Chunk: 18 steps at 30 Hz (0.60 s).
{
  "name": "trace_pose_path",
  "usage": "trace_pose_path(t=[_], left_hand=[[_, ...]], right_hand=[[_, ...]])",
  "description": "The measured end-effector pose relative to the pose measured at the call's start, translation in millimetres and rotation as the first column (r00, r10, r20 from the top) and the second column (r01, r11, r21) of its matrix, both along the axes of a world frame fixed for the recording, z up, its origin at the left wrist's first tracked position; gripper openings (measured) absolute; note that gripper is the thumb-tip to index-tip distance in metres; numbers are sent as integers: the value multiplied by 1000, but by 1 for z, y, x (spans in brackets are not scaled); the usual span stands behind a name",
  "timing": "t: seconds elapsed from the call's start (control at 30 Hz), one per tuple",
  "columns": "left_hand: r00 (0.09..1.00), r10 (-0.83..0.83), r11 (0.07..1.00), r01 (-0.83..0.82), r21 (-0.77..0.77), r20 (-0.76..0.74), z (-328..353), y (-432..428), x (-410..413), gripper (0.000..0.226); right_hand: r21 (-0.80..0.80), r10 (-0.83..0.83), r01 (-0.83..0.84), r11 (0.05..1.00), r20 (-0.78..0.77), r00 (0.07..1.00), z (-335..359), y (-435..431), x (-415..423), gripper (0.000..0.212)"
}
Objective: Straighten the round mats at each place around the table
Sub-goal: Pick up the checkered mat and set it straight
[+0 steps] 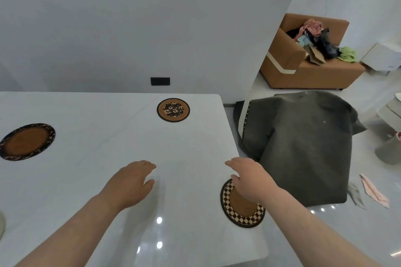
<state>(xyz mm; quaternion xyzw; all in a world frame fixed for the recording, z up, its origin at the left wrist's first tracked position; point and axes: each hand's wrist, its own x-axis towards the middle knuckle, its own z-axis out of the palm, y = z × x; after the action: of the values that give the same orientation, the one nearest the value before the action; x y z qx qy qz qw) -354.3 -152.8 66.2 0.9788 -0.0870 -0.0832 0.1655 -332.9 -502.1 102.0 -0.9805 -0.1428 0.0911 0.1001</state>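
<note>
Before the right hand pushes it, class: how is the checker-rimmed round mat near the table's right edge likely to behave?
The checker-rimmed mat lies thin and flat, so it is probably light and should slide, not roll. The table looks glossy, so it may slip easily. It sits near the edge, so a hard push could send it off.

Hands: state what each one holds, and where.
Nothing is gripped. Left hand open above the table; right hand, fingers relaxed, over the far rim of the checkered mat.

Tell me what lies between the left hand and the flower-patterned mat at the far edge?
Nothing: in the head view, only bare white table runs from the left hand to the flower-patterned mat.
</note>
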Motion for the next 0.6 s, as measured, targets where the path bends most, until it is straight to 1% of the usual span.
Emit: trace_pose_path(t=[0.27,0.33,0.47,0.53,0.6], left_hand=[[997,29,999,-32,-42,-67,-25,-90,-34,47],[995,25,999,-29,-34,-95,-35,-116,-43,53],[991,-27,1000,27,-9,-133,-60,-163,-53,74],[990,-53,999,54,0,-131,-76,-183,-53,78],[990,-58,998,61,16,-128,-91,-199,-50,80]], right_hand=[[-39,80,-82,996,-56,995,-40,-66,-17,38],[-64,103,-106,992,-45,994,-55,-81,-21,35],[-104,124,-123,987,-2,992,-86,-107,-24,36],[-107,92,-91,990,5,996,-104,-118,-25,41],[-90,38,-40,995,-26,999,-122,-128,-24,48]])
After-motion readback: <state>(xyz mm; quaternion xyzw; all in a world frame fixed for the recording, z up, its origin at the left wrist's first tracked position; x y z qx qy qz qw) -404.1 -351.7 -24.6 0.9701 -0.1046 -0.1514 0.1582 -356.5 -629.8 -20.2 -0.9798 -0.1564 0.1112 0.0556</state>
